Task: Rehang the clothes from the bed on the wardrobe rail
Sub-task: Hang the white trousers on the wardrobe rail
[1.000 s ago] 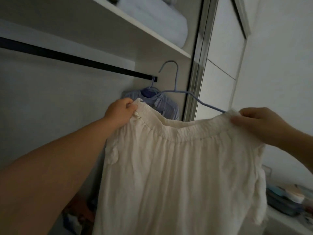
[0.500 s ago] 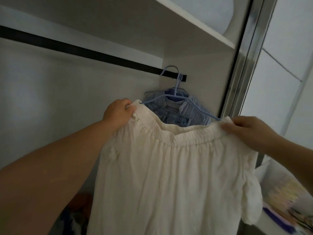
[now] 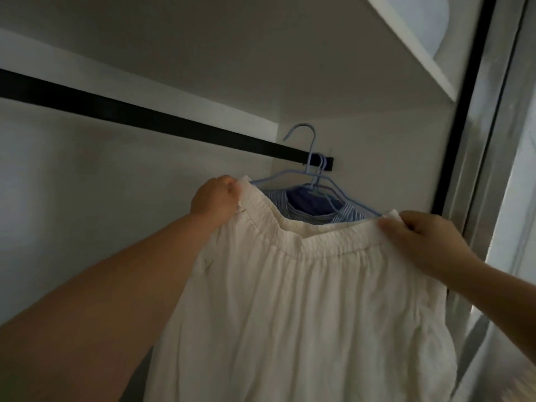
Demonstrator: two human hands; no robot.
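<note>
1. Nearest, my 2 hands held up a white skirt (image 3: 304, 300) by its elastic waistband, the cloth hanging down between my forearms.
2. My left hand (image 3: 214, 200) pinched the left end of the waistband; my right hand (image 3: 420, 236) gripped the right end, fingers curled over the edge.
3. Just behind the waistband, a light blue hanger (image 3: 311, 172) carried the skirt, its hook raised near the black wardrobe rail (image 3: 145, 117); whether it touched, I could not tell.
4. Farther back, a blue striped shirt (image 3: 313, 211) hung at the rail's right end.
5. Above ran a white shelf (image 3: 412, 44).
</note>
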